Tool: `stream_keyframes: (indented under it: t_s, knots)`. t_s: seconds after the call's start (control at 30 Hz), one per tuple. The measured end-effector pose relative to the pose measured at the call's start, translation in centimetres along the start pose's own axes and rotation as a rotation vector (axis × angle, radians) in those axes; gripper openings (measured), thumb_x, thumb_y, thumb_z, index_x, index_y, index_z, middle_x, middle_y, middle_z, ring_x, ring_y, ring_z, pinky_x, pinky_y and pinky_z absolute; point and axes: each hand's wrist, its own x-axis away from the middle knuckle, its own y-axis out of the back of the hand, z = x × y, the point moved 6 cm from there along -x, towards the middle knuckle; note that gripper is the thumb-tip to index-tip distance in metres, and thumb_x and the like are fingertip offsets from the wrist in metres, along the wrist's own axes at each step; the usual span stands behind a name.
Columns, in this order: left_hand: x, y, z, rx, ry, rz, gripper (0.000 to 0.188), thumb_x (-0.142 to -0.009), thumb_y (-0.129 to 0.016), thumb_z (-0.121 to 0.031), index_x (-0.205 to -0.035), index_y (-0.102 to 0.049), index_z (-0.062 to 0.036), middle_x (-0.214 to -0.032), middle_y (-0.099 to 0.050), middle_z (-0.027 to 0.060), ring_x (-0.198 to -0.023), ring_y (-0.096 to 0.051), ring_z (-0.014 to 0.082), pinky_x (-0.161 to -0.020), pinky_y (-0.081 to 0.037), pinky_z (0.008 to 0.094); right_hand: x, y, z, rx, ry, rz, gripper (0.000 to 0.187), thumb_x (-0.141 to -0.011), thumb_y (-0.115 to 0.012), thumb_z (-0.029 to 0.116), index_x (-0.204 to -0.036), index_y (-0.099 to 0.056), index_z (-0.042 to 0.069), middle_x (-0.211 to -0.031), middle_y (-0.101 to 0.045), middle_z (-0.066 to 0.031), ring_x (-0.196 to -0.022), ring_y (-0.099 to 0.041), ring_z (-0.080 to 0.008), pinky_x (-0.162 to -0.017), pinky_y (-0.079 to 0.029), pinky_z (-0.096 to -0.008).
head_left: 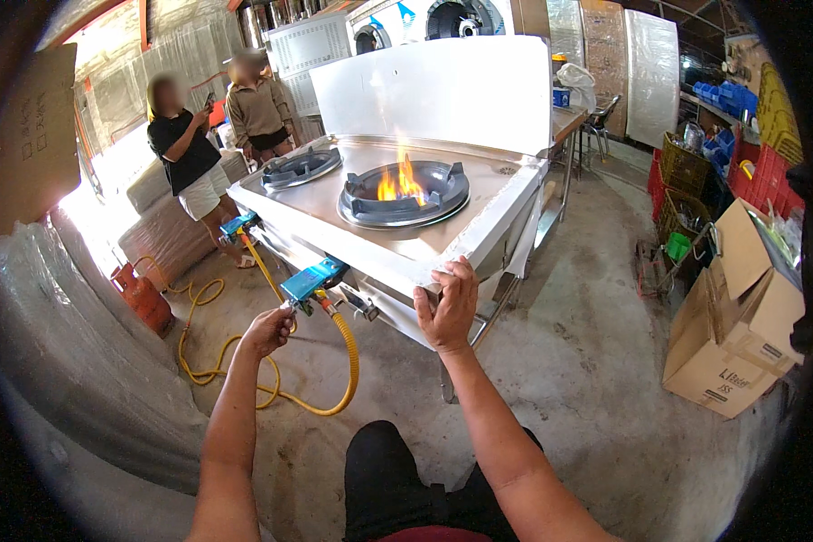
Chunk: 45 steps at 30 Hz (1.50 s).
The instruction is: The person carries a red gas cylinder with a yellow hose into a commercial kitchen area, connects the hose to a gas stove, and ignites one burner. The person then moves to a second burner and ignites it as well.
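A steel two-burner gas stove [497, 172] stands before me. Orange flames [405, 181] rise inside its nearer dark burner ring [425, 212], while the farther burner [303, 169] shows no flame. My left hand [269, 331] is closed with a pinch at the small metal knob on the near end of a blue gas valve [312, 278] that juts from the stove's front. A yellow hose [348, 370] runs from under this valve. My right hand [452, 307] rests against the stove's front corner, fingers stretched out and holding nothing. A second blue valve [238, 224] sits farther left.
Hose loops lie on the floor toward an orange gas cylinder [143, 300]. Two people [185, 144] stand behind the stove at the left. Plastic-wrapped goods [72, 334] line the left side. At right are an open cardboard box [727, 325] and stacked crates [682, 172].
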Motion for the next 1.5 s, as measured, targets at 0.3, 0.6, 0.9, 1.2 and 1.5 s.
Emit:
stream_keyframes:
  t_s: [0.3,0.6,0.9,1.2,1.5]
  knots:
    - [0.3,-0.3,-0.5,-0.082,-0.054,-0.012,0.021,-0.097,-0.061,-0.030,-0.092,-0.060,-0.0096,-0.070,-0.055,-0.0041,-0.054,-0.048,0.0060,-0.049,-0.039,0.0217,-0.1,0.2,0.1,-0.005,0.006,-0.010,0.037,-0.088,-0.069,0.030,-0.111,-0.053,0.006,-0.121,-0.049,-0.0170,-0.126,-0.046,-0.0414,-0.104,-0.038,-0.0536]
    - [0.4,-0.5,-0.9,-0.142,-0.135,-0.023,0.021,-0.096,-0.061,-0.029,-0.092,-0.062,-0.0082,-0.070,-0.054,-0.0035,-0.055,-0.048,0.0067,-0.049,-0.037,0.0225,0.0,0.0,-0.1,-0.005,0.000,-0.007,0.038,-0.089,-0.068,0.032,-0.112,-0.052,0.006,-0.120,-0.049,-0.0165,-0.125,-0.046,-0.0415,-0.104,-0.038,-0.0538]
    - [0.6,-0.6,-1.2,-0.230,-0.163,-0.059,0.019,-0.095,-0.062,-0.029,-0.092,-0.062,-0.0099,-0.071,-0.053,-0.0034,-0.054,-0.046,0.0074,-0.049,-0.035,0.0231,0.0,0.1,-0.2,-0.027,0.005,-0.035,0.034,-0.089,-0.066,0.032,-0.108,-0.053,0.006,-0.116,-0.050,-0.0158,-0.120,-0.048,-0.0401,-0.105,-0.038,-0.0533]
    - [1.0,-1.8,-1.7,-0.293,-0.221,-0.045,0.019,-0.096,-0.059,-0.032,-0.099,-0.063,-0.0142,-0.067,-0.045,-0.0085,-0.051,-0.040,0.0035,-0.043,-0.030,0.0208,0.0,0.7,-0.5,-0.086,0.048,-0.041,0.037,-0.087,-0.069,0.029,-0.111,-0.054,0.006,-0.118,-0.051,-0.0182,-0.124,-0.047,-0.0413,-0.106,-0.038,-0.0521]
    - [0.4,-0.8,-1.3,-0.278,-0.236,-0.020,0.017,-0.097,-0.059,-0.029,-0.091,-0.058,-0.0129,-0.068,-0.046,-0.0074,-0.052,-0.040,0.0037,-0.045,-0.031,0.0204,-0.1,0.4,-0.4,-0.117,0.054,-0.040,0.040,-0.090,-0.064,0.032,-0.115,-0.050,0.006,-0.117,-0.049,-0.0216,-0.121,-0.047,-0.0452,-0.105,-0.038,-0.0561]
